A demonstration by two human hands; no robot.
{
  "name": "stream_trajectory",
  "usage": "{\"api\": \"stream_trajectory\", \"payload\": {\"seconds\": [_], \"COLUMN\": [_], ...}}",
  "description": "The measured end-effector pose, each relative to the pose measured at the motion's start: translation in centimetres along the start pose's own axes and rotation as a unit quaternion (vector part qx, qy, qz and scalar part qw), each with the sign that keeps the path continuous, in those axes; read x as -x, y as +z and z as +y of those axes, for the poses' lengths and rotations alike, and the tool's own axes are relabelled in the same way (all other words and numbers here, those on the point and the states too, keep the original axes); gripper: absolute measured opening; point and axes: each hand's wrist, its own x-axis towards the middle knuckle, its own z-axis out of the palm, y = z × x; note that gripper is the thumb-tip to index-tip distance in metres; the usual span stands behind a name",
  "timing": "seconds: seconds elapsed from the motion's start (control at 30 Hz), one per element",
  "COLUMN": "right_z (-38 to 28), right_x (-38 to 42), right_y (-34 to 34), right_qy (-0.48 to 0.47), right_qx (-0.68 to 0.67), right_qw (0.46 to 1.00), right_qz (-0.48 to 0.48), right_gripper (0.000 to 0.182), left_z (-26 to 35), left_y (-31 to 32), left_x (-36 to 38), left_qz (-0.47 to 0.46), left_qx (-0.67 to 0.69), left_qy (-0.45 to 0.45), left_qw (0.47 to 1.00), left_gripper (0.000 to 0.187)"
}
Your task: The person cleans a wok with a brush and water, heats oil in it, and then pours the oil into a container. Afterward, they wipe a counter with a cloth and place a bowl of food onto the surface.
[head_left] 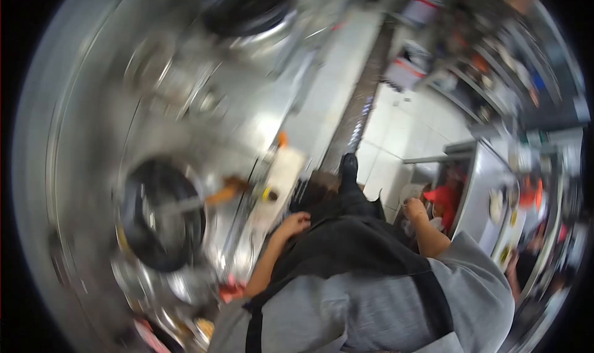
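My left hand [298, 222] hangs beside the dark apron [352, 245], close to the front edge of the stove counter. Its fingers look loosely curled, with nothing visible in them. On the other side, my right hand [415, 209] is held out from my body with the fingers folded in, and I see no object in it. A black wok [139, 220] sits on the steel range to the left. A ladle or spatula with a wooden handle [228, 191] lies across it, blurred. Between the wok and my left hand runs a pale board or ledge [284, 176].
White floor tiles [387, 121] and a dark drain channel [356, 105] stretch ahead. Another dark pan [247, 6] is at the far left. Shelves [476, 87] and a steel counter [486, 186] line the right. A white bucket [405, 68] stands ahead. A person [529, 260] is at the right.
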Motion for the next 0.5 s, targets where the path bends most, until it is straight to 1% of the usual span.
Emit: {"api": "stream_trajectory", "payload": {"seconds": [0.03, 0.07, 0.1, 0.13, 0.17, 0.2, 0.23, 0.3, 0.33, 0.37, 0.4, 0.43, 0.47, 0.5], "right_z": [1.1, 0.8, -0.3, -0.3, -0.5, -2.4, -2.7, -2.7, -1.8, -0.9, 0.5, 2.8, 5.0, 7.1], "right_x": [-0.3, -0.7, -0.1, -2.2, -3.9, -3.2, -4.6, -6.3, -7.5, -8.3, -9.2, -10.7, -12.3, -13.1], "right_y": [0.4, 0.1, -1.4, -0.6, 0.1, -3.7, -3.8, -6.3, -8.5, -10.0, -11.1, -12.2, -12.8, -13.3], "right_qy": [0.016, 0.03, 0.031, 0.033, 0.007, 0.009, -0.04, -0.111, -0.105, -0.144, -0.182, -0.174, -0.125, -0.075], "right_qx": [-0.029, -0.058, -0.085, -0.084, -0.111, -0.126, -0.15, -0.166, -0.178, -0.176, -0.172, -0.181, -0.216, -0.247], "right_qw": [0.999, 0.998, 0.995, 0.996, 0.994, 0.992, 0.988, 0.979, 0.977, 0.972, 0.966, 0.965, 0.963, 0.957], "right_qz": [0.007, 0.016, 0.037, 0.007, 0.016, -0.022, 0.012, 0.032, 0.045, 0.057, 0.07, 0.079, 0.106, 0.129], "right_gripper": [0.028, 0.027, 0.028, 0.029, 0.031, 0.032, 0.03, 0.03, 0.03, 0.03, 0.031, 0.031, 0.031, 0.032], "left_z": [0.1, 3.3, 4.2, 7.4, 8.4, 9.9, 11.6, 15.7, 17.9, 18.6, 19.1, 20.6, 21.6, 22.4], "left_y": [-0.2, -1.2, -1.7, -2.5, -2.9, -3.1, -3.3, -2.8, -2.5, -2.3, -2.2, -1.9, -2.1, -2.7], "left_x": [-1.6, -2.4, -4.1, -5.8, -8.2, -10.6, -12.6, -17.3, -19.6, -22.1, -25.3, -28.1, -30.0, -31.9], "left_qz": [-0.024, -0.049, -0.075, -0.11, -0.114, -0.125, -0.131, -0.095, -0.076, -0.08, -0.08, -0.079, -0.064, -0.069], "left_qx": [0.03, -0.036, -0.005, -0.106, -0.127, -0.124, -0.119, -0.074, -0.016, -0.03, -0.026, -0.021, -0.102, -0.11], "left_qy": [0.04, 0.047, 0.102, 0.055, 0.099, 0.091, 0.078, -0.035, -0.095, -0.093, -0.115, -0.136, -0.1, -0.097], "left_qw": [0.998, 0.997, 0.992, 0.987, 0.98, 0.98, 0.981, 0.992, 0.993, 0.992, 0.99, 0.987, 0.988, 0.987], "left_gripper": [0.035, 0.031, 0.029, 0.029, 0.029, 0.03, 0.03, 0.032, 0.035, 0.035, 0.035, 0.035, 0.034, 0.034]}}
